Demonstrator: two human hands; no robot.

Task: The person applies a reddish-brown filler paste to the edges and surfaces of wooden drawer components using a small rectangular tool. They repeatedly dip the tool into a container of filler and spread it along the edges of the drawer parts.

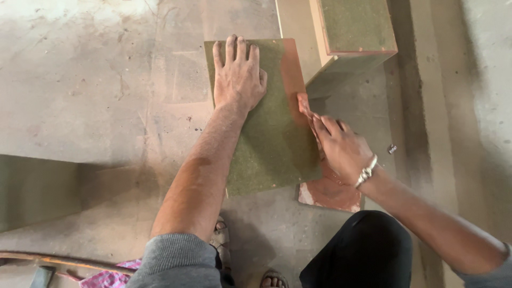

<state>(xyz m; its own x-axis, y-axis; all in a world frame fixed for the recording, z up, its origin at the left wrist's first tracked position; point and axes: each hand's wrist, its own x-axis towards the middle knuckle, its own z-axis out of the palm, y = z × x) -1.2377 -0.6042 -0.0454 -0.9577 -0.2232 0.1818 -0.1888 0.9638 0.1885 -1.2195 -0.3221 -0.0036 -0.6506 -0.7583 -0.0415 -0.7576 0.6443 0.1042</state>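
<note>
The left hand (238,74) is lying flat, palm down, with its fingers together and pointing toward twelve o'clock, pressing on the upper part of a green board (266,133) that is resting on the dusty concrete floor (96,96) at the middle of the view. The right hand (341,146) is coming in from four o'clock, its fingers closed in a pinch around a small reddish piece (305,104) held against the board's reddish right edge; what that piece is, I cannot tell. A metal bracelet (367,172) is sitting on that wrist. At five o'clock from the board, partly under the hand, a reddish-brown panel (330,193) is lying on the floor. At one o'clock, a green-topped box (354,29) is standing just beside the board. A pink cloth (109,277) is showing at seven o'clock.
</note>
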